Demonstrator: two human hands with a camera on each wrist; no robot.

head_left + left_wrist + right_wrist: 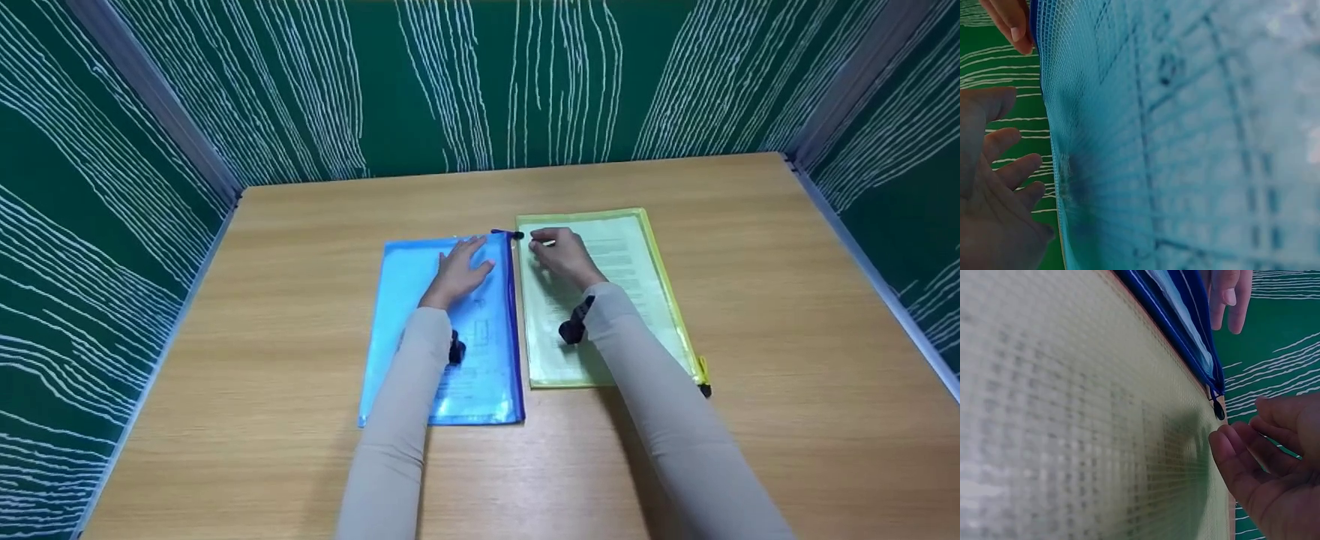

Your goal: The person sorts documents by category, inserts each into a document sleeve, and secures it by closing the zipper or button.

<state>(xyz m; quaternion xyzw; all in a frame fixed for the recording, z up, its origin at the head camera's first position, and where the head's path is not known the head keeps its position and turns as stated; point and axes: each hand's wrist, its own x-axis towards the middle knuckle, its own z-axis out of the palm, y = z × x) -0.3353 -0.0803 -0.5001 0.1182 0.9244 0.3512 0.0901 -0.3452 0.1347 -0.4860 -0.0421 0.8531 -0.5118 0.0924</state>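
Note:
A blue mesh zip folder (401,315) with papers inside lies flat on the table, a dark blue zip (511,315) running down its right side. Over its upper part my left hand (459,274) is spread, fingers extended and thumb out to the side. At the folder's top right corner a black zipper pull (1219,409) hangs from the zip end. My right hand (568,256) hovers just right of that pull, fingers bent and a gap between thumb and fingertips. Beneath the right hand lies a yellow-green mesh zip folder (541,345) holding printed sheets.
The wooden table (300,315) spreads around both folders. The yellow-green folder's own zipper pull (704,388) sits at its lower right corner. Green panels with white lines (480,90) stand behind and at both sides. Small black cameras sit on both wrists.

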